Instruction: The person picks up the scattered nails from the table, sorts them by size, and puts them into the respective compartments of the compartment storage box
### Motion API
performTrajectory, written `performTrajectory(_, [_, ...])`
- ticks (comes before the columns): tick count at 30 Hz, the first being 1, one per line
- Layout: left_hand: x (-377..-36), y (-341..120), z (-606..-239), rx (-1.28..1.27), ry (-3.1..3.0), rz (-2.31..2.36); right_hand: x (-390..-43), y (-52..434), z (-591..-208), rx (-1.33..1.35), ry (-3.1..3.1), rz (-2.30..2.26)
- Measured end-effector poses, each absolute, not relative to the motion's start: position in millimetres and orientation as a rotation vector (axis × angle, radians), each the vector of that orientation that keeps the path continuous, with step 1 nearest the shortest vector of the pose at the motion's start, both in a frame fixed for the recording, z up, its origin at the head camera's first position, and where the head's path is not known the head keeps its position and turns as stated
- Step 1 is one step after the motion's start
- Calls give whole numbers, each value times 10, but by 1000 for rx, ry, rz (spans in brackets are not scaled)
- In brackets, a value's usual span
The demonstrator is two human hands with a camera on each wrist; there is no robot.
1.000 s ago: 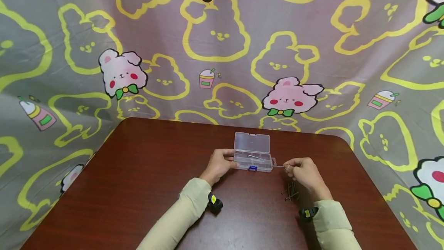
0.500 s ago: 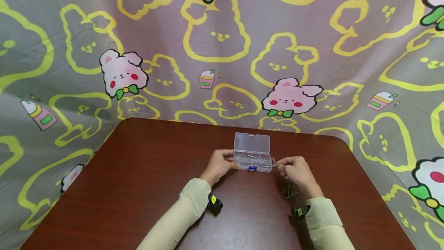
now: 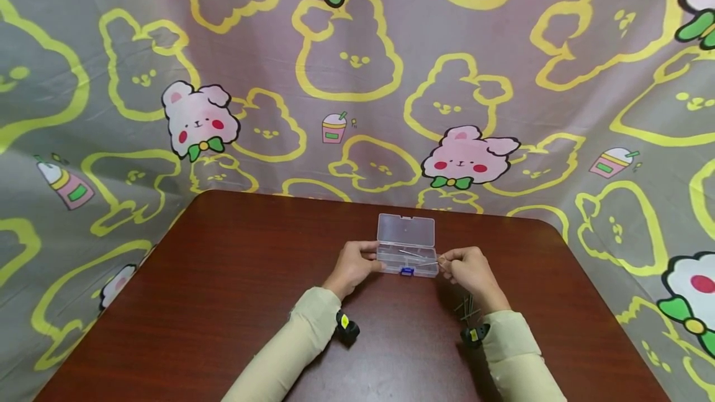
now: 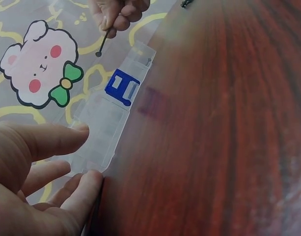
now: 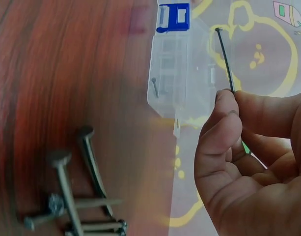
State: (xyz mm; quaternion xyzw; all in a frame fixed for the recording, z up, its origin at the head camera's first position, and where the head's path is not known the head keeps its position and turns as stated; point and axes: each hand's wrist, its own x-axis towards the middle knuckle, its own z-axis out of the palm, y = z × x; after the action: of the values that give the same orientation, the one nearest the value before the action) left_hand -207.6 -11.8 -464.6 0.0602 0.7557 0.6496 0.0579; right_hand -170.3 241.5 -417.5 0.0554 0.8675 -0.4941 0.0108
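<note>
A clear plastic box with a blue latch stands on the table, its lid raised at the back. My left hand holds the box's left end between thumb and fingers. Thumb and forefinger of my right hand pinch a long thin nail near one end. Its flat head points left, over the box's right part. One nail lies in the back part of the box. Another small nail shows through the front wall at the right end.
Several loose nails lie crossed in a heap on the brown table, right of the box and beside my right wrist. Behind the table hangs a grey cloth printed with yellow outlines and rabbit faces.
My right hand has moved left with the nail, from beside the box until the nail's head overlaps the box's right part. The left hand and the box have stayed put.
</note>
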Motion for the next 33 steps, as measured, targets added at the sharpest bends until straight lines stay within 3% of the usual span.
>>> performTrajectory(33, [-2068, -135, -4670, 213, 2278, 2002, -1878, 2045, -4231, 234, 2867, -1353])
